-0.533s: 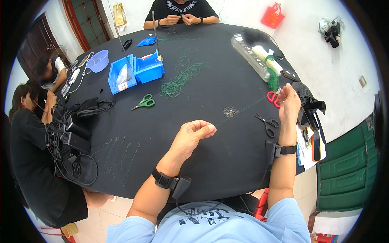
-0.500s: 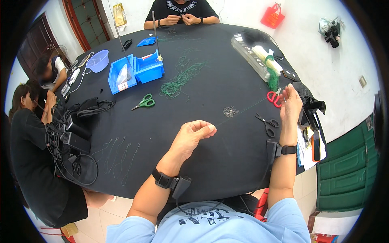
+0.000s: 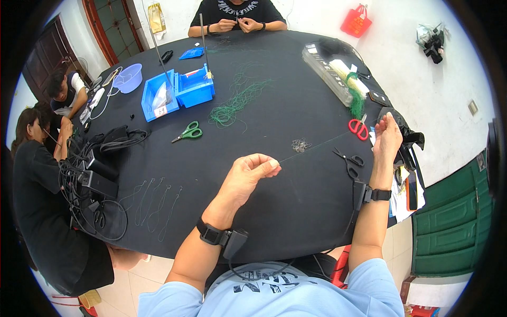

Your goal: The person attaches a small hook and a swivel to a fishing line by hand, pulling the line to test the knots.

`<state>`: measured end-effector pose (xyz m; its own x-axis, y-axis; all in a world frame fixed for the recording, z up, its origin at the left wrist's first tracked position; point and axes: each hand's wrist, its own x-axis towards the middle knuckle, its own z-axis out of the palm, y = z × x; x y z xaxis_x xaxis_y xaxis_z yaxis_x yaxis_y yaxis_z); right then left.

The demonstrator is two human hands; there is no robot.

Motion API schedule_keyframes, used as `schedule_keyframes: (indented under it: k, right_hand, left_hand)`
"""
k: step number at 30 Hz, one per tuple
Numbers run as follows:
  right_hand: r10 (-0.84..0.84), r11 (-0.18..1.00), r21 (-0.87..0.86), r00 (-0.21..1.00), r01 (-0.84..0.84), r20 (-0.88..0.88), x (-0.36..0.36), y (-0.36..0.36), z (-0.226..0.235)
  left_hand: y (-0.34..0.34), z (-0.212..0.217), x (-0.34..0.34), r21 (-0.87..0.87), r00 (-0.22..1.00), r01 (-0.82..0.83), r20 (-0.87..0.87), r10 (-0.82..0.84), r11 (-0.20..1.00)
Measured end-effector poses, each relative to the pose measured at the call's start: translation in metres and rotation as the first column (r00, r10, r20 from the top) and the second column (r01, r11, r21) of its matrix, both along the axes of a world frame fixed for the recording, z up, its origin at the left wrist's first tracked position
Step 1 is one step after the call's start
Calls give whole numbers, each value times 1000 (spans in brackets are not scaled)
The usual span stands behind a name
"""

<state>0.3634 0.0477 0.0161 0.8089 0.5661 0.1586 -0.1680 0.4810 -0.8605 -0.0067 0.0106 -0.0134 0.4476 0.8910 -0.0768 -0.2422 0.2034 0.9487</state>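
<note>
Evidently a thin thread (image 3: 322,143) is drawn taut between the two hands above the black tabletop (image 3: 274,211). The left hand (image 3: 248,177) pinches its near end between thumb and curled fingertips; the right hand (image 3: 387,138) is raised at the tabletop's right edge with fingers loosely gathered, and whether it clamps the far end I cannot tell, though the line runs toward it. The thread passes just above a small tangle of wire loops (image 3: 301,145), with black scissors (image 3: 349,161) lying beside it and red scissors (image 3: 358,129) farther toward the right hand.

Such a strand looks nearly weightless, limp once slack, and fine enough to slip through a loose pinch or snap under a jerk. It is best held at the ends, pinched flat between thumb and forefinger, with tension kept gentle and even. Left of the thread, green scissors (image 3: 187,132) and a heap of green cord (image 3: 235,103) lie well apart.
</note>
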Motion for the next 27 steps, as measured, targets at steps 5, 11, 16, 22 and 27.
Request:
schedule_keyframes:
  k: [5,11,16,22,27]
  right_hand:
    - [-10,1000,-15,997,12,74,-4,2,-2]
    - [5,999,-50,995,0,101,-5,2,-5]
    - [12,995,-100,993,-1,113,-4,3,-7]
    - [29,993,-113,994,-17,103,-2,4,-8]
    - [33,992,-123,994,-19,108,-5,4,-7]
  left_hand:
    - [2,3,-4,17,998,-43,36,42,999]
    - [2,9,-8,50,989,-82,128,75,995]
    - [1,11,-8,-64,985,-26,167,36,998]
    - [0,11,-10,-44,994,29,104,-24,999]
    - [0,10,-11,-10,988,115,110,-113,993]
